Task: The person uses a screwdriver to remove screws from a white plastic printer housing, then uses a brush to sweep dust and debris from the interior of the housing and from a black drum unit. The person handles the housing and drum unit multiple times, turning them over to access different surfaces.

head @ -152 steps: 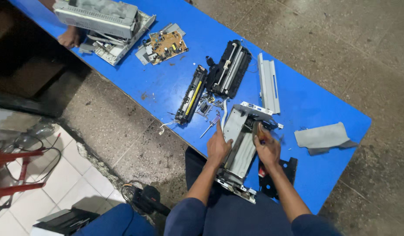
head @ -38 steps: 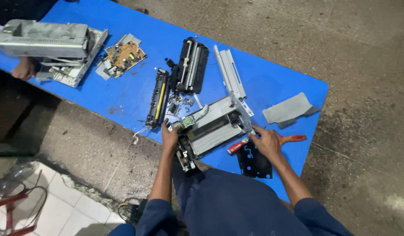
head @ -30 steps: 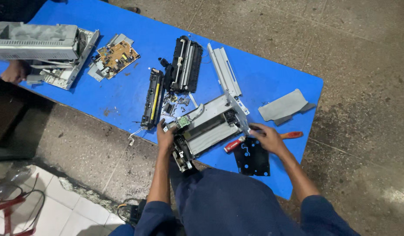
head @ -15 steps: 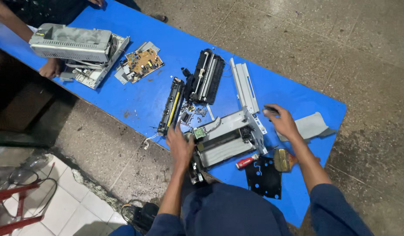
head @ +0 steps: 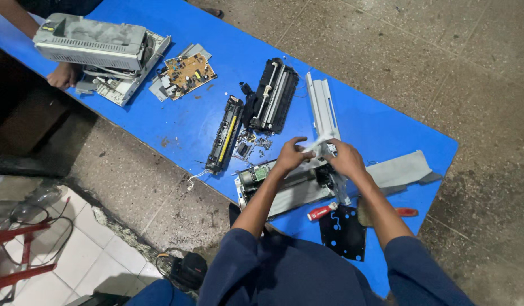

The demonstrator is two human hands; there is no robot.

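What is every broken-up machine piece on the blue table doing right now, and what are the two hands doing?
left hand: raised, pinching a small white part.
right hand: on the same part, over the grey frame.
grey frame: lying flat, stripped open.
black roller unit: lying loose, apart.
long black bar: lying flat beside it.
circuit board: removed, face up.
grey casing: tilted, another person's hand beside it.
red-handled tool: lying unused.
black plate: flat, detached.

Person's left hand (head: 289, 159) and right hand (head: 345, 159) bare, no gloves. Forearms uncovered; dark navy-blue cloth sleeves (head: 235, 259) pushed up near elbows. Matching navy garment below.
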